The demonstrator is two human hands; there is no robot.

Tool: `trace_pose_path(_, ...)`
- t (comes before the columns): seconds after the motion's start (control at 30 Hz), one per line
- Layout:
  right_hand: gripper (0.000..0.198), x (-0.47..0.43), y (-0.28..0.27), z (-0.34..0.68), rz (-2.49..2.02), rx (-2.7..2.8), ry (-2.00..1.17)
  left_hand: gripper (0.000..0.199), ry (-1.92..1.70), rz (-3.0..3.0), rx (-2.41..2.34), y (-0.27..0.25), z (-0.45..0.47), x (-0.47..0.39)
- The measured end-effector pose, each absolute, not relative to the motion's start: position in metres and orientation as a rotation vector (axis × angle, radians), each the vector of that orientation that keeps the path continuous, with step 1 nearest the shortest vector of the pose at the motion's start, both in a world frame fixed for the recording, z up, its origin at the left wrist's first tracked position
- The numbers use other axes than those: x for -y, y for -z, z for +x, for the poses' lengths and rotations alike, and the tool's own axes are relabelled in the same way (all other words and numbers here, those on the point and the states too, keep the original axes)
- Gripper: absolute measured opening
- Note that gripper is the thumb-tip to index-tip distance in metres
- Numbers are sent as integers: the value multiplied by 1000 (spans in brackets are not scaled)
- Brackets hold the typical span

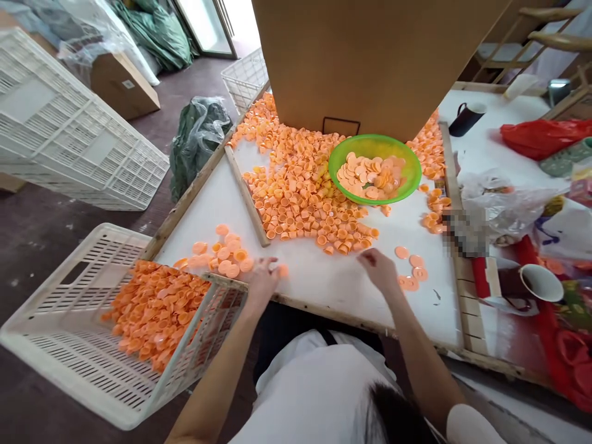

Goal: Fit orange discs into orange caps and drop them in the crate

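Observation:
Small orange cup-shaped caps [300,203] lie heaped on the white tabletop [319,280]. My right hand [382,271] is at the near edge of this heap, fingertips pinched together; whatever they grip is hidden. To its right lie several flat orange discs [416,261]. Over by the table's front edge, my left hand [263,280] has its fingers partly curled and blurred. A smeared orange piece [282,271] is right beside its fingertips; whether they touch it I cannot tell. Left of that hand is a loose group of orange discs and caps [226,253].
A green bowl [336,176] of orange discs stands before a large cardboard box [370,61]. A white crate [60,370] of orange pieces is at the table's left front. Wooden strips [247,197] border the heap. Mugs [541,282] and bags stand at right.

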State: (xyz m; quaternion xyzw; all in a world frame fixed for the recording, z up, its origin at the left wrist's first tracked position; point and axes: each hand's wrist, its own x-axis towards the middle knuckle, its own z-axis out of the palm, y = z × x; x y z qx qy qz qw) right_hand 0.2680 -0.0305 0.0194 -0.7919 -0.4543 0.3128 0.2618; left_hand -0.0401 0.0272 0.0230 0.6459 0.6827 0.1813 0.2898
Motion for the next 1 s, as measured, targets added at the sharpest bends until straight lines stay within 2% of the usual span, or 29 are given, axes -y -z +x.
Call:
trace_pose_path(0.07,26,36,-17,309,-2269,1135,-660,27,-642,1917,-1958,-32,-55,-30)
trace_pose_path(0.17,35,39,-5,351,-2505,1180,-399,23,-796,2057,-1784,-32,-36,-28)
trace_pose_path(0.3,37,37,10,358,-2581,1241,-379,20,-780,2094,-1409,-14,38,-27)
trace_pose_path(0.43,36,38,7,352,-2488,1210,-367,21,-690,2063,-1441,0,85,-35)
trace_pose_path(0.53,26,45,-1,344,-2339,1157,-517,16,-640,1977,-1405,5,81,-36)
trace_pose_path(0.8,33,53,0,256,-1750,836,-1331,21,-578,1952,-1290,9,28,-4)
trace_pose_path(1.0,33,41,6,209,-1646,852,-1517,20,-508,2003,-1318,7,20,2)
